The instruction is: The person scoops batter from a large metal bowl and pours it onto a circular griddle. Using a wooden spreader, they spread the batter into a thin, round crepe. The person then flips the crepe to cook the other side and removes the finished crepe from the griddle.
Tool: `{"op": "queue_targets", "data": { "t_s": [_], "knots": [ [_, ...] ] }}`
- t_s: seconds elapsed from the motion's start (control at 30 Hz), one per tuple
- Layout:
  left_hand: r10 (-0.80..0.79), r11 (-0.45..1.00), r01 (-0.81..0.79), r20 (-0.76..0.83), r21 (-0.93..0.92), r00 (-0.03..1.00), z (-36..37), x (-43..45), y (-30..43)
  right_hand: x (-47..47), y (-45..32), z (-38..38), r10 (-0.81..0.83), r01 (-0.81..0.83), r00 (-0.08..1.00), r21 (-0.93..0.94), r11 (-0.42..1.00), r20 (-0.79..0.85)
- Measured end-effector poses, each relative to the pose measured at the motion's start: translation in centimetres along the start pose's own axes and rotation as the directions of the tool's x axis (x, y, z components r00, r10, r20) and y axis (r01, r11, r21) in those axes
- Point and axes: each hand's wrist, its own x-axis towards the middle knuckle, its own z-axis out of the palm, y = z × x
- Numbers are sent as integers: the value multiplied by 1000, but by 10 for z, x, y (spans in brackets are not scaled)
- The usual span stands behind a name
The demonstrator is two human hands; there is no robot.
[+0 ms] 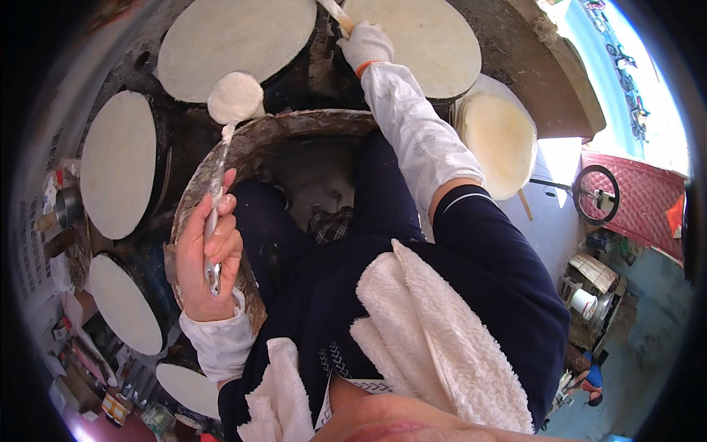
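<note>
My bare left hand (212, 243) is closed around the metal handle of a ladle (235, 98). White batter or dough fills the ladle, which is over the curved rim, near the lower edge of a round griddle covered by a pale sheet of batter (237, 44). A white knitted glove with an orange band covers my right hand (367, 44), which grips the wooden handle of a scraper or spreader (338, 16); its far end is cut off by the picture's top. That hand is at the left edge of another batter-covered griddle (414, 47).
More batter-covered griddles (119, 166) curve round on the left. A stack of round flatbreads (497, 143) lies at the right. A crusted curved rim (309, 119) surrounds my legs. A white towel (442, 331) hangs over my front. Another person (591, 381) is far off at lower right.
</note>
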Motion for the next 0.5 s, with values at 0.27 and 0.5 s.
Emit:
{"op": "queue_targets", "data": {
  "t_s": [0.27,0.5],
  "knots": [
    [-16,986,17,-9,163,1000,5,14,-6,14,91,-84,-2,30,971,112,993,-240],
    [-107,989,100,66,106,992,13,17,-28,-83,285,-219,574,48,687,816,576,-446]
  ]
}}
